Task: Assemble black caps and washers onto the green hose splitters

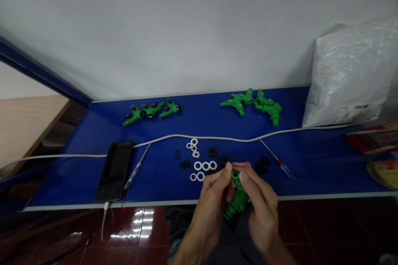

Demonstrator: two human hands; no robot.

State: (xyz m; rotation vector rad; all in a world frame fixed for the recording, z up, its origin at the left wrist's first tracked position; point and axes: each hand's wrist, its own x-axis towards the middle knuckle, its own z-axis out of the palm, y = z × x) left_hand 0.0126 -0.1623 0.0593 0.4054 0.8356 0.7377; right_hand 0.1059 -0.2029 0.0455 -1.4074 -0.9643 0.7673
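Note:
At the table's front edge, both hands hold a green plastic hose splitter [239,199], its round open end facing up. My left hand [210,203] grips it from the left, thumb and fingertips near the upper rim. On the other side, my right hand [263,208] is closed round it, with the thumb by the opening. Fingers cover much of the middle. Just beyond the hands lie white rings [198,166], small black O-rings [185,164] and a black round cap [212,151]. Small black parts [263,165] sit to the right, partly behind my right hand.
Green splitters with black fittings [151,110] lie back left; plain green ones [270,109] back right. A white cable [217,137] crosses the blue table [199,118]. A phone [114,172] and screwdriver [135,172] lie left, another screwdriver [284,169] right. A plastic-wrapped package [348,74] stands far right.

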